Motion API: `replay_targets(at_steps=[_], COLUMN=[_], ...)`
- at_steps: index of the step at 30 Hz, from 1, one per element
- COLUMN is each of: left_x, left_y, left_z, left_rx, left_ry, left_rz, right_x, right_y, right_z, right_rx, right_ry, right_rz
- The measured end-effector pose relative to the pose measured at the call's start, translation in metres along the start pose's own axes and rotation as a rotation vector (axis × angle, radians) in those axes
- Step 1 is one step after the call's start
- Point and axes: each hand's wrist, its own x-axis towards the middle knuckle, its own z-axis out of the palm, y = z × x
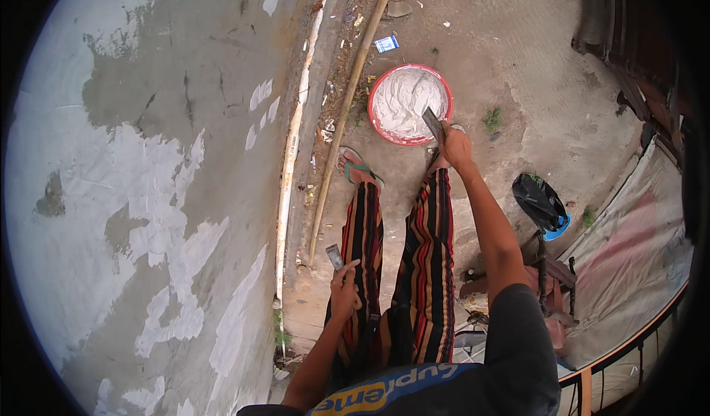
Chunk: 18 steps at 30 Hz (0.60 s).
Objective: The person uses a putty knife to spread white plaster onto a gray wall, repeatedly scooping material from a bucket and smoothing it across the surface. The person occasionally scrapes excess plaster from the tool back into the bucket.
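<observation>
Nearest my remote view, the left hand (344, 292) hangs by the striped trousers (425, 268), its grip closed round the handle of a small scraper (335, 256) whose blade points up and away, probably so its coated face stays clear of the cloth. Farther out I see the right arm stretched forward, and the right hand (456, 148) has its grip closed on a second scraper (431, 122); the blade slants over the near right part of the red tub (379, 129), though I cannot tell whether it touches the white paste (399, 99) inside. The tub stands on the ground just beyond the sandalled feet, placed, I judge, where that arm reaches it without a step. Left of it lies a bamboo pole (353, 90), and past that a pale pipe (293, 142) runs along the foot of the patchy wall (140, 187), near enough to serve from here. Beyond the tub I make out a blue-and-white packet (386, 44).
</observation>
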Motion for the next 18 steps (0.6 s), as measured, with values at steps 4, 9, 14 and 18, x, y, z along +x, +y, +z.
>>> replay_targets(at_steps=[4, 9, 14, 18], left_x=[0.092, 0.245, 0.331, 0.343], left_y=[0.012, 0.024, 0.042, 0.056], left_z=[0.027, 0.085, 0.147, 0.173], left_rx=[-0.034, 0.209, 0.312, 0.078], left_ry=[0.013, 0.058, 0.239, 0.215], left_rz=[0.125, 0.369, 0.423, 0.363], right_x=[0.048, 0.080, 0.089, 0.093], right_y=[-0.005, -0.015, -0.008, -0.006], right_z=[0.051, 0.077, 0.104, 0.116], right_rx=[-0.088, -0.074, -0.118, -0.164], right_ry=[-0.027, 0.019, -0.047, -0.186], right_rz=[0.016, -0.147, -0.237, -0.308])
